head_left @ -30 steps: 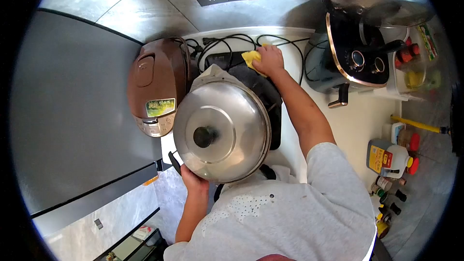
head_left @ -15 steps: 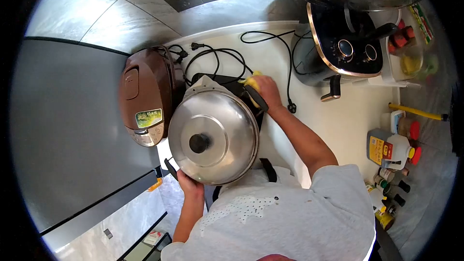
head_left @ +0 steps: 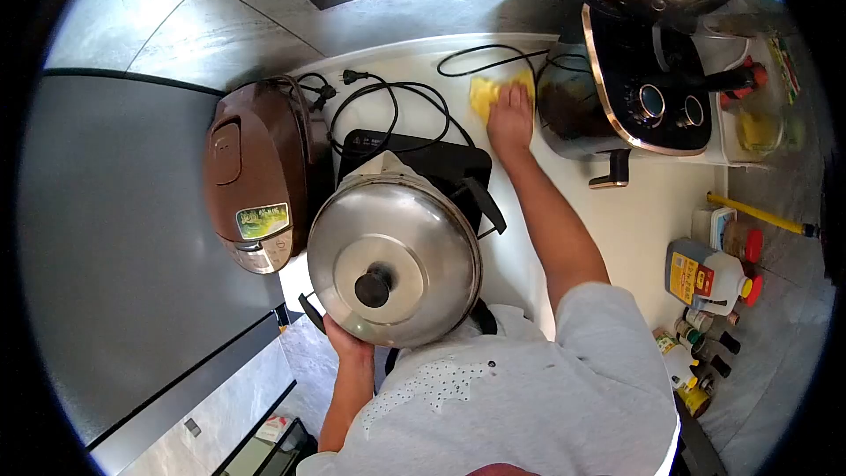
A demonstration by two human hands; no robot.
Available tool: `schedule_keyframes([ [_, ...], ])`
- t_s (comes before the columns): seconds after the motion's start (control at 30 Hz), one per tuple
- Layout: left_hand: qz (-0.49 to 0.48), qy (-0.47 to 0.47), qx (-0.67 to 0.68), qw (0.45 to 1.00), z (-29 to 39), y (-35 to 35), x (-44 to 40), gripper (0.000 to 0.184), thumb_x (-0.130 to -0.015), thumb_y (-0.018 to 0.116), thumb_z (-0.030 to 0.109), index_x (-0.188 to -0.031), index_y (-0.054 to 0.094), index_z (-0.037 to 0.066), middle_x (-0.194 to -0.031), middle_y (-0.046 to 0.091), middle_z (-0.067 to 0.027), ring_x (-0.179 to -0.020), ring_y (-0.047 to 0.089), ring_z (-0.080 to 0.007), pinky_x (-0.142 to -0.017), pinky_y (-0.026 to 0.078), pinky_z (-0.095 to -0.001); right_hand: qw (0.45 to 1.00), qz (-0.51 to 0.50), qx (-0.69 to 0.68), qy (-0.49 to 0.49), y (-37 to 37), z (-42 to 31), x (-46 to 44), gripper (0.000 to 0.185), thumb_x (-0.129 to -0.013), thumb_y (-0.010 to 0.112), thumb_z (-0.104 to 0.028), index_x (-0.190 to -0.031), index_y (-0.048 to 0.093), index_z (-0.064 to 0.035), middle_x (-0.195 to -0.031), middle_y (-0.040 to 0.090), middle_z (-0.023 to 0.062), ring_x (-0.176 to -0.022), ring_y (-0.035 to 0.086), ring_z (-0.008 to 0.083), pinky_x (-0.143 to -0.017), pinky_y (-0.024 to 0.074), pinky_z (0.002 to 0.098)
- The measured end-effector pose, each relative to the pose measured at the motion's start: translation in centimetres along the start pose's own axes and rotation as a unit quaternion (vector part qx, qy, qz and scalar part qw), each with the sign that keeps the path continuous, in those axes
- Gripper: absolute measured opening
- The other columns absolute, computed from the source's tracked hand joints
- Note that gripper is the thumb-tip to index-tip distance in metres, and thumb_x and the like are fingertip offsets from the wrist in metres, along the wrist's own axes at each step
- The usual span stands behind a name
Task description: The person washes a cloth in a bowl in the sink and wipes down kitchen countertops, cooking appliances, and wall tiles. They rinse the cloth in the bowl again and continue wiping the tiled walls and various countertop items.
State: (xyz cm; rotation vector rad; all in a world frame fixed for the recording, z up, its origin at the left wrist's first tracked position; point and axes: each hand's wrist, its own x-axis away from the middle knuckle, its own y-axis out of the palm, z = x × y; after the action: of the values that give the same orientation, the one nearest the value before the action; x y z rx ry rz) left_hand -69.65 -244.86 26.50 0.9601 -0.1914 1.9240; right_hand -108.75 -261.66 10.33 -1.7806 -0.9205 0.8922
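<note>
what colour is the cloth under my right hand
The cloth is yellow, as the head view shows best.

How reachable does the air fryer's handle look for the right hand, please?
Probably yes: the right hand rests on a yellow cloth close beside the air fryer, and nothing visible stands between it and the handle.

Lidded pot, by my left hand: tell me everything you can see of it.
The lidded pot looks metallic and silvery, its domed, shiny lid closed and topped by a black knob. Black handles jut from opposite sides. It looks roughly level, just right of the brown rice cooker, overlapping a black hot plate. The left hand touches its near edge; its underside is hidden.
</note>
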Motion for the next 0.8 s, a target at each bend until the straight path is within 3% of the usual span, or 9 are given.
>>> schedule_keyframes([
  [0.17,0.017,0.017,-0.023,0.999,-0.1,-0.1,-0.5,0.046,-0.093,0.031,0.035,-0.120,0.052,0.005,-0.117,0.058,-0.0113,-0.107,0.057,-0.0265,-0.092,0.046,-0.0395,0.994,0.072,0.028,0.077,4.3,0.4,-8.1,0.048,-0.089,0.049,-0.023,-0.127,0.046,0.0054,-0.134,0.044,0.0242,-0.128,0.039,0.0369,-0.108,0.0278,0.0451],
  [0.23,0.017,0.010,-0.011,1.000,-0.3,-0.8,-0.7,0.047,-0.093,0.032,0.036,-0.123,0.051,0.005,-0.120,0.058,-0.0118,-0.110,0.056,-0.0275,-0.094,0.046,-0.0409,0.982,-0.030,0.180,0.046,4.0,-0.7,-8.4,0.043,-0.087,0.047,-0.021,-0.121,0.053,0.0045,-0.126,0.053,0.0223,-0.121,0.046,0.0345,-0.104,0.0327,0.0446],
  [0.3,0.010,0.001,0.003,1.000,-0.3,-1.4,-1.4,0.048,-0.094,0.033,0.037,-0.125,0.050,0.005,-0.123,0.057,-0.0123,-0.113,0.055,-0.0286,-0.096,0.045,-0.0423,0.975,-0.126,0.165,-0.074,4.1,-1.7,-6.8,0.039,-0.085,0.049,-0.019,-0.116,0.055,0.0034,-0.123,0.056,0.0197,-0.117,0.050,0.0324,-0.100,0.0372,0.0430],
  [0.4,-0.013,-0.023,0.002,1.000,-0.2,-1.1,-1.0,0.049,-0.093,0.033,0.039,-0.125,0.051,0.006,-0.122,0.057,-0.0121,-0.112,0.055,-0.0285,-0.095,0.046,-0.0423,0.963,-0.044,-0.108,-0.242,0.8,-2.2,-3.1,0.037,-0.089,0.052,-0.021,-0.119,0.055,0.0011,-0.122,0.055,0.0218,-0.115,0.051,0.0342,-0.101,0.0376,0.0410],
  [0.47,-0.010,-0.015,-0.012,1.000,-0.6,-2.0,-1.8,0.049,-0.093,0.033,0.040,-0.125,0.051,0.006,-0.122,0.058,-0.0119,-0.112,0.055,-0.0285,-0.095,0.046,-0.0422,0.967,-0.106,-0.077,-0.218,0.2,-1.1,-3.5,0.046,-0.088,0.054,-0.025,-0.128,0.049,-0.0027,-0.131,0.048,0.0211,-0.125,0.044,0.0330,-0.107,0.0326,0.0402],
  [0.6,-0.044,-0.008,-0.023,0.999,-0.6,-2.6,-2.5,0.049,-0.094,0.033,0.040,-0.125,0.050,0.006,-0.122,0.058,-0.0117,-0.112,0.055,-0.0286,-0.095,0.046,-0.0421,0.996,0.038,0.072,-0.045,3.9,1.4,-6.0,0.057,-0.089,0.052,-0.032,-0.133,0.042,0.0035,-0.133,0.046,0.0242,-0.127,0.041,0.0365,-0.109,0.0301,0.0421],
  [0.67,-0.031,-0.010,-0.024,0.999,-0.4,-2.0,-2.1,0.049,-0.094,0.032,0.040,-0.125,0.050,0.007,-0.122,0.057,-0.0115,-0.112,0.055,-0.0285,-0.095,0.046,-0.0421,0.977,-0.058,0.139,0.152,1.6,-0.7,-8.5,0.050,-0.089,0.048,-0.028,-0.129,0.048,0.0020,-0.132,0.046,0.0231,-0.126,0.042,0.0345,-0.106,0.0321,0.0403],
  [0.77,-0.004,-0.018,-0.015,1.000,0.1,-0.2,-0.8,0.047,-0.095,0.032,0.037,-0.124,0.050,0.005,-0.121,0.057,-0.0113,-0.111,0.055,-0.0269,-0.093,0.047,-0.0406,0.970,-0.102,-0.010,0.222,-1.5,-2.1,-10.9,0.046,-0.087,0.050,-0.026,-0.120,0.054,0.0052,-0.123,0.051,0.0256,-0.114,0.051,0.0366,-0.097,0.0402,0.0429],
  [0.8,0.011,-0.024,-0.006,1.000,0.3,0.1,-0.5,0.044,-0.095,0.032,0.034,-0.122,0.050,0.004,-0.119,0.057,-0.0112,-0.110,0.056,-0.0254,-0.092,0.048,-0.0391,0.979,0.012,-0.005,0.204,-0.5,-2.0,-10.3,0.045,-0.085,0.051,-0.028,-0.111,0.057,0.0089,-0.115,0.055,0.0270,-0.105,0.055,0.0375,-0.091,0.0441,0.0435],
])
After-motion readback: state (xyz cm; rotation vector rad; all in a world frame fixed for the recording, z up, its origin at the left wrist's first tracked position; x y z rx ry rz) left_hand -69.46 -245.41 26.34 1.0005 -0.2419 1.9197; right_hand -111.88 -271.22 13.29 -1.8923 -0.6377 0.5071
